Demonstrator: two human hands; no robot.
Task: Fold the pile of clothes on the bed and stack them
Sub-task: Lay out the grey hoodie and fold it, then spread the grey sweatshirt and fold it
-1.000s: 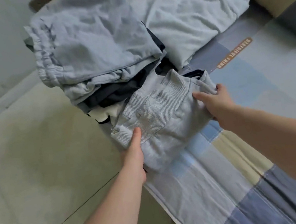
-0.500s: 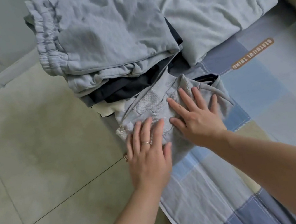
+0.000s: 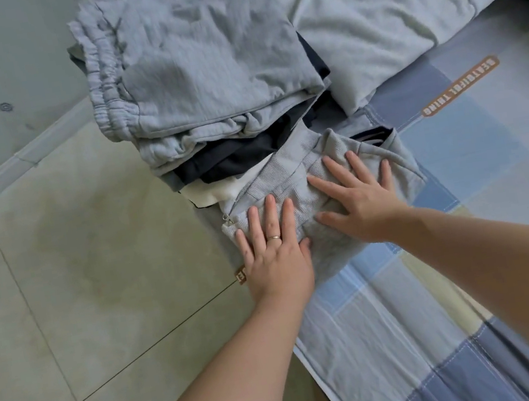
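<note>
The folded grey garment point(image 3: 327, 247), with a ribbed band and a small metal zip pull point(image 3: 227, 220) at its left corner, lies at the edge of the bed point(image 3: 484, 200) in the centre of the frame. Both hands lie flat on it with straight, spread fingers, gripping nothing. The left hand point(image 3: 274, 250), wearing a ring point(image 3: 274, 237), presses the garment's left part near the zip. The right hand point(image 3: 360, 199) presses the right part, its thumb pointing towards the left hand, the two just beside each other.

Just above the garment, in the upper centre, sits a stack of folded clothes point(image 3: 200, 65): pale blue-grey pieces with an elastic waistband on top, a dark piece point(image 3: 242, 158) and a cream piece point(image 3: 216, 190) lower down. The garment's upper edge touches this stack. A pale, loosely laid garment point(image 3: 382, 15) spreads across the upper right. The bed wears a checked blue, grey and cream sheet with a brown label point(image 3: 460, 86). A tiled floor point(image 3: 76, 265) fills the left side.
</note>
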